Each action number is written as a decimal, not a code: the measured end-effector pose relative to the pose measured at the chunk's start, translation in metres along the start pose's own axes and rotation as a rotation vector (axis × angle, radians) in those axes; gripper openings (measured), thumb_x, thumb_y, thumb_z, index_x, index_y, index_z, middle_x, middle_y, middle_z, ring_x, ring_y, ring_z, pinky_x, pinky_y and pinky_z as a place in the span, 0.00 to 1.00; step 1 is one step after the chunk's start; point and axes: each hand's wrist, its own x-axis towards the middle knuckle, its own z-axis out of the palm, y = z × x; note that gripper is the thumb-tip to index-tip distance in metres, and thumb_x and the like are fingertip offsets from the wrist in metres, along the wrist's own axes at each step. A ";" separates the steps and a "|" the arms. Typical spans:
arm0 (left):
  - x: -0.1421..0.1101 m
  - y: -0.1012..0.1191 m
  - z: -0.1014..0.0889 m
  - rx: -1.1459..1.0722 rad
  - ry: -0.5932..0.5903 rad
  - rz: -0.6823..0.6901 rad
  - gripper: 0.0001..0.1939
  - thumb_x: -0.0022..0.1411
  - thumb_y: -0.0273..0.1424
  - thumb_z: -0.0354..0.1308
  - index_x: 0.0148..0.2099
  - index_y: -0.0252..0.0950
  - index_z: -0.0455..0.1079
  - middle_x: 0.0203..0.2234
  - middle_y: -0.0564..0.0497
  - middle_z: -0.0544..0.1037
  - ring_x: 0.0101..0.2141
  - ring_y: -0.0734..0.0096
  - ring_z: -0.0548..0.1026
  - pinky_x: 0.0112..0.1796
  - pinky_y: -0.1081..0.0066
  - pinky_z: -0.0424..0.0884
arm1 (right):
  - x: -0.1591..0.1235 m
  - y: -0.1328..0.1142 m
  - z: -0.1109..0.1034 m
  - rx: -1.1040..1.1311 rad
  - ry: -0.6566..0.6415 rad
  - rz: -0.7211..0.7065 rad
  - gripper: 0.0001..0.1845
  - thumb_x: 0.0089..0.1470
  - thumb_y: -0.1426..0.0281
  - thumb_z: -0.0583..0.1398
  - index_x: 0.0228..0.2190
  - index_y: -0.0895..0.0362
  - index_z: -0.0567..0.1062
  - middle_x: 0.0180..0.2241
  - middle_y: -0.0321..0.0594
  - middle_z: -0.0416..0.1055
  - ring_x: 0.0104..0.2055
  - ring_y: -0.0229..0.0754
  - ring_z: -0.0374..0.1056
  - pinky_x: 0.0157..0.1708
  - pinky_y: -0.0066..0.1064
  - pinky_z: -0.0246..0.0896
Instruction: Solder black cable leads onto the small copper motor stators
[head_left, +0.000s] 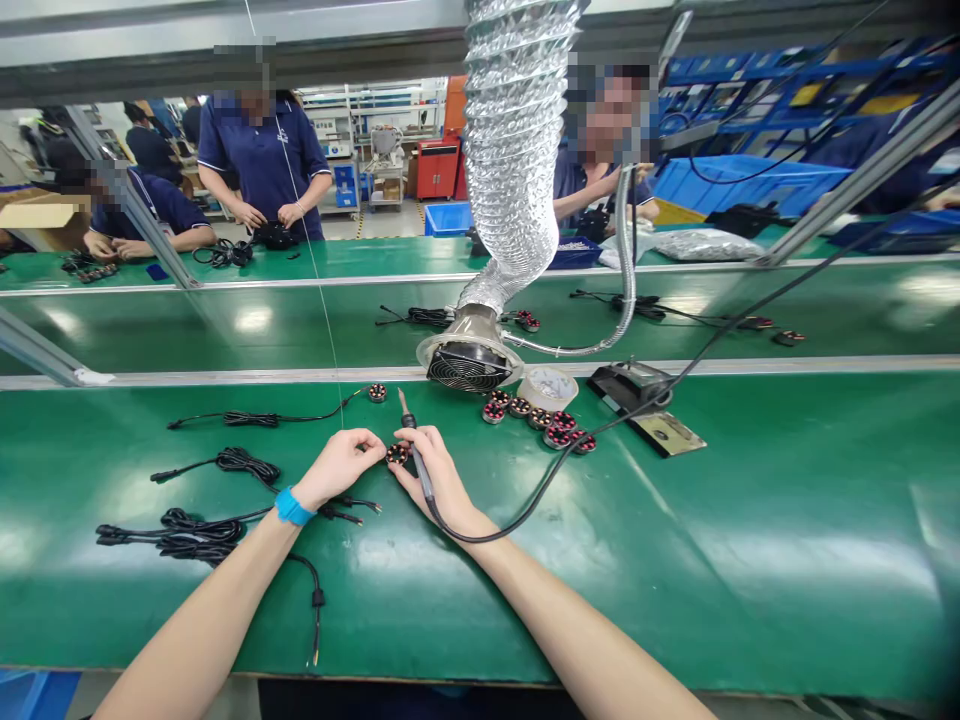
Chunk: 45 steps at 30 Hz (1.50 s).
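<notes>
My right hand [439,475] holds a soldering iron [421,470], its tip pointing up and away from me. The same hand's thumb and forefinger also steady a small round motor stator [397,455] with copper windings. My left hand [345,462], with a blue band on the wrist, is pinched closed at the stator's left edge; whatever lies between those fingertips is hidden. Just beyond, another stator [377,393] lies joined to a black cable [251,418]. Several bundled black cables [195,535] with bare wire ends lie left of and beneath my left forearm.
A fume extractor [471,362] on a silver duct [517,130] hangs ahead. Right of it are several stators [559,435], a white round container [549,385] and a soldering iron stand [645,405]. The iron's cord crosses my right wrist. Co-workers [262,165] sit or stand across the bench.
</notes>
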 end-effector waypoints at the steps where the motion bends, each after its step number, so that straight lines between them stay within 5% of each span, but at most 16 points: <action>1: 0.000 0.001 0.002 0.007 0.005 0.011 0.18 0.58 0.44 0.56 0.35 0.33 0.74 0.31 0.47 0.79 0.31 0.67 0.72 0.35 0.69 0.67 | 0.000 0.000 0.000 0.003 -0.001 0.000 0.24 0.53 0.76 0.62 0.51 0.50 0.67 0.44 0.40 0.63 0.41 0.41 0.71 0.46 0.35 0.70; 10: 0.003 0.002 -0.004 0.019 0.116 0.030 0.18 0.62 0.41 0.53 0.39 0.33 0.78 0.31 0.47 0.80 0.36 0.62 0.76 0.41 0.67 0.70 | 0.000 -0.003 -0.001 0.026 0.012 -0.013 0.24 0.53 0.77 0.62 0.50 0.49 0.68 0.44 0.40 0.63 0.42 0.40 0.71 0.47 0.35 0.70; 16: 0.004 -0.007 0.000 0.021 -0.005 0.110 0.17 0.61 0.36 0.53 0.47 0.34 0.77 0.45 0.43 0.79 0.45 0.60 0.76 0.48 0.65 0.69 | 0.003 -0.010 -0.005 0.071 0.041 -0.030 0.21 0.53 0.77 0.62 0.48 0.50 0.69 0.43 0.40 0.65 0.43 0.41 0.71 0.47 0.35 0.70; 23: -0.001 0.000 -0.004 0.210 0.038 0.069 0.13 0.61 0.38 0.54 0.33 0.35 0.75 0.30 0.49 0.78 0.30 0.67 0.72 0.33 0.69 0.66 | 0.002 -0.008 -0.004 0.098 -0.004 -0.011 0.22 0.52 0.78 0.62 0.48 0.50 0.69 0.45 0.40 0.64 0.43 0.40 0.72 0.48 0.35 0.71; 30: -0.003 0.007 -0.002 0.161 0.050 0.115 0.13 0.62 0.38 0.52 0.32 0.35 0.71 0.30 0.50 0.75 0.31 0.69 0.70 0.34 0.71 0.64 | 0.003 -0.002 -0.002 0.062 -0.056 -0.026 0.26 0.50 0.79 0.63 0.50 0.50 0.68 0.44 0.39 0.63 0.42 0.39 0.70 0.48 0.34 0.69; 36: -0.013 0.024 -0.029 0.128 0.036 0.045 0.17 0.63 0.43 0.52 0.35 0.34 0.72 0.27 0.52 0.75 0.28 0.71 0.68 0.31 0.72 0.62 | 0.002 -0.002 -0.002 0.045 -0.040 -0.038 0.25 0.51 0.78 0.62 0.50 0.51 0.68 0.43 0.39 0.63 0.41 0.39 0.70 0.47 0.33 0.68; 40: -0.020 0.027 -0.042 0.399 -0.194 0.092 0.15 0.61 0.42 0.56 0.36 0.35 0.76 0.30 0.50 0.76 0.30 0.68 0.71 0.33 0.71 0.63 | 0.001 0.001 -0.002 0.052 -0.008 -0.028 0.24 0.52 0.76 0.63 0.50 0.50 0.67 0.43 0.39 0.62 0.41 0.39 0.70 0.46 0.33 0.69; 45: -0.023 0.023 -0.035 0.600 -0.457 0.190 0.08 0.57 0.36 0.62 0.34 0.37 0.75 0.35 0.50 0.74 0.33 0.68 0.71 0.34 0.71 0.62 | -0.001 0.004 -0.003 -0.020 0.042 0.023 0.25 0.51 0.73 0.65 0.50 0.50 0.68 0.44 0.39 0.63 0.40 0.41 0.69 0.45 0.34 0.69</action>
